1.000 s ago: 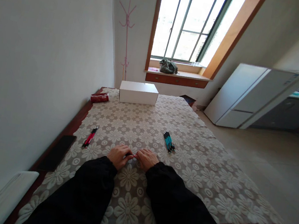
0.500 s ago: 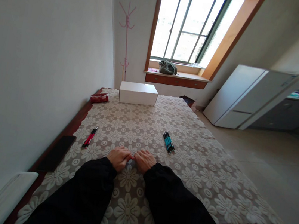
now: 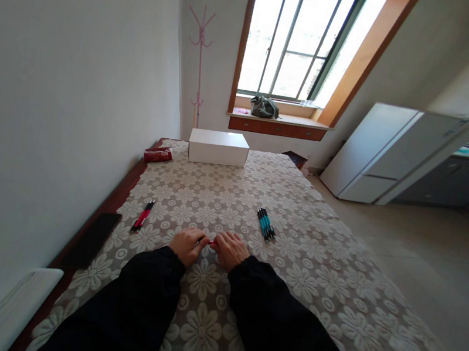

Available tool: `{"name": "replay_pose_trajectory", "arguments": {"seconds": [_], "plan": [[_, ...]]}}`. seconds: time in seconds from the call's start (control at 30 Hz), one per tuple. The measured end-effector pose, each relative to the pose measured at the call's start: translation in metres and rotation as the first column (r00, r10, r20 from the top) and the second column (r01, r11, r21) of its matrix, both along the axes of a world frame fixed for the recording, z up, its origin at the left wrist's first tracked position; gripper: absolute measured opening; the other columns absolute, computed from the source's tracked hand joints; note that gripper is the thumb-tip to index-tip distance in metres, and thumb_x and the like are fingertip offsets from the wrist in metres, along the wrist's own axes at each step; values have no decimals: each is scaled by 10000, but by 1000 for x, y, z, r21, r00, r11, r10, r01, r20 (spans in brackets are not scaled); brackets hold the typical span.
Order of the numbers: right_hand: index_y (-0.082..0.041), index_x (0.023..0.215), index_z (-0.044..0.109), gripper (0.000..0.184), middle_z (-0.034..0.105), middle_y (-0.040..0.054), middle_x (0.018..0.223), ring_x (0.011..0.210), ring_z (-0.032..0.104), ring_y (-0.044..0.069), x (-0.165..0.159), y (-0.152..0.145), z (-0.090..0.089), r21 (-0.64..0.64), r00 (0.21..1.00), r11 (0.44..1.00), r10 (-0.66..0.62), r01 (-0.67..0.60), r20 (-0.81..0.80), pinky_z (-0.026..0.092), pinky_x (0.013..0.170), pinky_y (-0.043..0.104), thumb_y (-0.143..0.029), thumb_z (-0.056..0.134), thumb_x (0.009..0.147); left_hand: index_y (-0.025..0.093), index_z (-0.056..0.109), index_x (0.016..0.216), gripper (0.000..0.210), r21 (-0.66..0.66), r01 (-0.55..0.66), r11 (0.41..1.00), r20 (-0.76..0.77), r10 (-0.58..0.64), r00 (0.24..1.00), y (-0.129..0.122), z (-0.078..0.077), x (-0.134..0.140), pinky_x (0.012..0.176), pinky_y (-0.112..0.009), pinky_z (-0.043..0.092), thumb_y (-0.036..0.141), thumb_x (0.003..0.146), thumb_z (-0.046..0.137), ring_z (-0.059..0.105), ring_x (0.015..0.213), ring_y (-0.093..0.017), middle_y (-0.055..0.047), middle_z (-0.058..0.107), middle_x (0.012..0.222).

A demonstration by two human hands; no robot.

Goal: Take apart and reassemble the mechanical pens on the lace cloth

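Observation:
Near the table's front, my left hand [image 3: 188, 245] and my right hand [image 3: 228, 250] are closed, their fingertips almost meeting. Both grip a slim red pen [image 3: 212, 242]; a short pinkish-red stretch shows between them, and the fingers cover the rest. To the left lie red-and-black pens [image 3: 143, 215], side by side on the flowered lace tablecloth [image 3: 200, 329]. Farther right is a small row of teal-and-black pens [image 3: 265, 224], with their tips pointing away from me.
At the far end stand a white box [image 3: 218, 148] and a red packet [image 3: 158, 154]. A flat black object [image 3: 92, 240] lies along the left edge beside the wall. White slatted furniture [image 3: 12, 309] is at lower left; a fridge [image 3: 369, 152] stands beyond the table.
My hands have drawn slightly apart, so more of the red pen shows between the fingertips. The whole view has shifted a little; the pens on the table lie as before.

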State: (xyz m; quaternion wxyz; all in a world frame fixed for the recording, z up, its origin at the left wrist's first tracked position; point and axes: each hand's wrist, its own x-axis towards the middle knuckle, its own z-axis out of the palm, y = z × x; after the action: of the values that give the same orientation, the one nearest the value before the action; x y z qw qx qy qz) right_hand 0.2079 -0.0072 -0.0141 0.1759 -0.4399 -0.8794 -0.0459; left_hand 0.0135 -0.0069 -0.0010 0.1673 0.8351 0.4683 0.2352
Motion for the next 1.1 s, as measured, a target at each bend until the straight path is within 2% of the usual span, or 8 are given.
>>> {"name": "replay_pose_trajectory", "arguments": {"seconds": [0.13,0.27,0.43,0.5,0.6,0.7,0.93,1.1], "plan": [[-190,913,579,169,667,46,888,851,591,185,6,2,-2,-77,999,997,-28,25,-39,357,751,299,-355,550,933,214,646,942,188,7,-12,1000,61,12,998,2,-4,-2,803,-296,452,365,842,596,602,882,-186,-37,685,902],[-205,948,596,146,685,43,906,843,608,167,7,1,-4,-130,999,992,-13,7,-46,367,752,287,-333,527,949,224,657,897,196,-2,-16,1000,16,16,1000,3,-6,-2,809,-301,451,383,885,543,602,883,-185,-30,690,890],[-219,918,638,168,682,45,886,844,594,168,6,1,-2,-93,998,995,32,-36,-47,378,756,283,-343,528,946,208,648,803,310,10,-19,1000,-69,19,997,2,-3,-1,810,-302,441,376,939,426,592,870,-186,-47,679,847],[-215,906,645,165,673,45,883,845,587,169,6,1,-1,-78,998,996,36,-40,-51,378,759,284,-343,545,936,207,652,834,305,3,-19,1000,-69,19,997,2,-2,-1,808,-301,441,362,944,412,593,869,-184,-50,678,852],[-215,910,647,166,664,38,899,856,577,168,8,2,-1,-75,998,996,40,-44,-55,374,761,287,-346,547,931,219,648,972,222,-23,-10,1000,-24,9,1000,2,-2,-1,812,-304,448,385,889,526,598,891,-188,-42,684,915],[-221,917,646,173,657,27,895,854,568,166,9,2,-1,-88,998,995,42,-47,-53,367,762,289,-352,535,936,225,650,955,206,-42,11,999,-28,-12,1000,2,-2,-2,824,-315,450,386,831,615,595,912,-197,-35,682,938],[-219,918,644,151,638,34,886,878,548,172,9,3,-1,-58,997,998,36,-40,-69,349,775,290,-336,549,928,220,670,874,261,-8,27,1000,-68,-28,997,2,0,-1,838,-322,435,411,912,496,580,933,-202,-47,677,940],[-214,940,645,157,637,37,909,887,540,174,10,3,-1,-63,997,997,38,-42,-73,343,776,294,-344,557,923,220,645,973,227,-24,25,999,-30,-26,999,1,-1,-2,845,-323,441,397,834,613,583,965,-209,-45,671,987]]}}
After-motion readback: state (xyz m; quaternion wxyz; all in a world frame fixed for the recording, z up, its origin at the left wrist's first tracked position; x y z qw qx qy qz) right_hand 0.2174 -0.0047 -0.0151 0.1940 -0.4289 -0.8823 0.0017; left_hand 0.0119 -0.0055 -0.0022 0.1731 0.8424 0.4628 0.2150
